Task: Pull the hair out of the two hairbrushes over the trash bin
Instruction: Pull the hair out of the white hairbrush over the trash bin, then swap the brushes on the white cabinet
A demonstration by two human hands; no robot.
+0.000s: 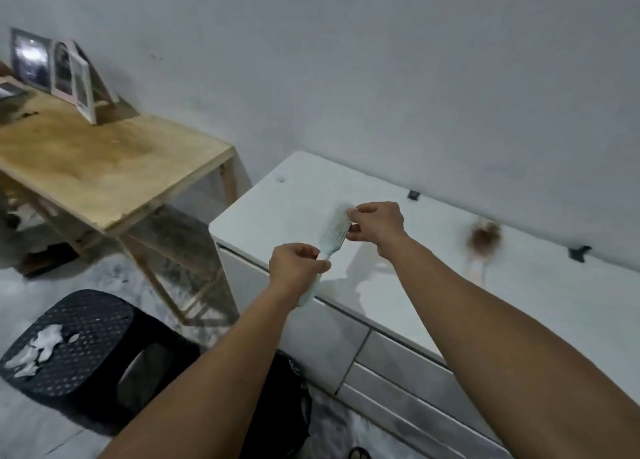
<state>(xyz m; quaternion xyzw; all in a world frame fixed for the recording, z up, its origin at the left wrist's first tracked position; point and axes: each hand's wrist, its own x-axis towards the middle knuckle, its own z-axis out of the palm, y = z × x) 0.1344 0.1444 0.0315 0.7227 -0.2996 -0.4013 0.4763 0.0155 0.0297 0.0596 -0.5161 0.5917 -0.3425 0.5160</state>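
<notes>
Left hand (296, 268) clamped on the pale hairbrush (330, 240) handle; right hand (375, 226) pinching at its bristles, above the white dresser (277, 209). Second brush (483, 247), hair-clogged, lies beside. Plucking stage; next move should shift over the dark bin (280, 406) below.

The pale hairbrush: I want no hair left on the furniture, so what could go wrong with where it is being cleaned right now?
1. The left hand holds the pale hairbrush above the white dresser, not above the black bin lower down, so hair pinched by the right hand would likely land on the dresser.
2. The second hairbrush, full of brown hair, lies by the right forearm; a sweep could knock it.
</notes>
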